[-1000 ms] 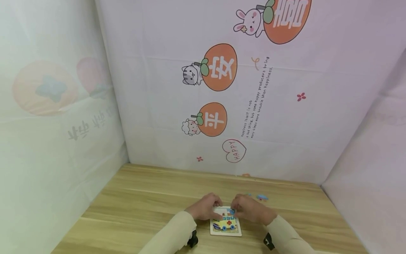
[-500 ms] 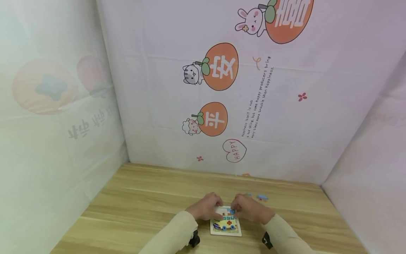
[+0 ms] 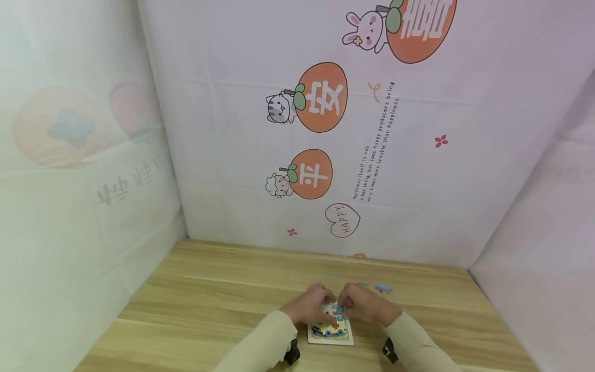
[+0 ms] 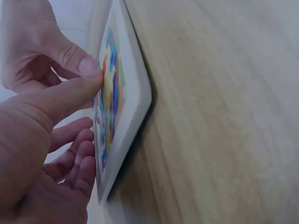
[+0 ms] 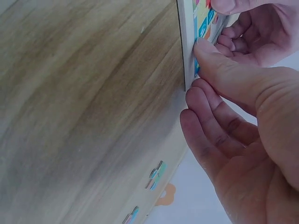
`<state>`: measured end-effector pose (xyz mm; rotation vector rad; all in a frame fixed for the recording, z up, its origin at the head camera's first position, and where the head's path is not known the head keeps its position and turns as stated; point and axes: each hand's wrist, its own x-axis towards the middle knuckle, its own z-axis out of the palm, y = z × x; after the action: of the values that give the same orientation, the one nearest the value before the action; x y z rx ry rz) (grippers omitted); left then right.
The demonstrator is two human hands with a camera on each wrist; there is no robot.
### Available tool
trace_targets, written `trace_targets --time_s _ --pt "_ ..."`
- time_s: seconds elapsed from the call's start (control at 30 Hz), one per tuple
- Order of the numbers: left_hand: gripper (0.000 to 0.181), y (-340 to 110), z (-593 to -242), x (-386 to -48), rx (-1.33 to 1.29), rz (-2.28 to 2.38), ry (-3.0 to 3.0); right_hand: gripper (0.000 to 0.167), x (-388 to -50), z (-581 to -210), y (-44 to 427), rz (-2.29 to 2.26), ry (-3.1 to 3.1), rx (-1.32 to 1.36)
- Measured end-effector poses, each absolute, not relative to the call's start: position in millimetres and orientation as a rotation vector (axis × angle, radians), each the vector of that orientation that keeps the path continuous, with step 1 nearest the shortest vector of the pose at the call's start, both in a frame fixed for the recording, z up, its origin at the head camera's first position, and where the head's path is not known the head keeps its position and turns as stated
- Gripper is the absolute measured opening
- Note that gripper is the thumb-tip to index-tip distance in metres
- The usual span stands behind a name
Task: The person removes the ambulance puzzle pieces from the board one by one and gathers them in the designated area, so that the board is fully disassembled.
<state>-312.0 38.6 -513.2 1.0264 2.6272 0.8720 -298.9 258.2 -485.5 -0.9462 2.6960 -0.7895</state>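
Observation:
A jigsaw puzzle in a white-rimmed tray lies on the wooden table, with a yellow ambulance picture on it. My left hand is over its left side. In the left wrist view the left thumb presses on the puzzle's face, and the other fingers lie loosely bent by the far rim. My right hand grips the far right corner. There the right thumb is on the picture and the fingertips touch the edge. Both hands hide parts of the picture.
Loose blue puzzle pieces lie on the table beyond the right hand. White printed cloth walls stand behind and at both sides.
My left hand has shifted to the right over the puzzle, and its thumb now covers more of the ambulance. The right hand has stayed nearly still at the corner.

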Motion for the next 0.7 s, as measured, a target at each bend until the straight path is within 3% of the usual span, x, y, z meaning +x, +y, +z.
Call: trace_targets --time_s 0.4,0.7 --pt "0.046 37.0 -516.9 -312.8 0.957 1.005 2.557 0.016 -299.8 -484.1 258.8 -0.759 2.694 -0.880" --pt "0.044 37.0 -512.6 -310.5 0.945 1.008 2.571 0.007 -300.3 -481.8 260.4 -0.821 2.735 -0.865"
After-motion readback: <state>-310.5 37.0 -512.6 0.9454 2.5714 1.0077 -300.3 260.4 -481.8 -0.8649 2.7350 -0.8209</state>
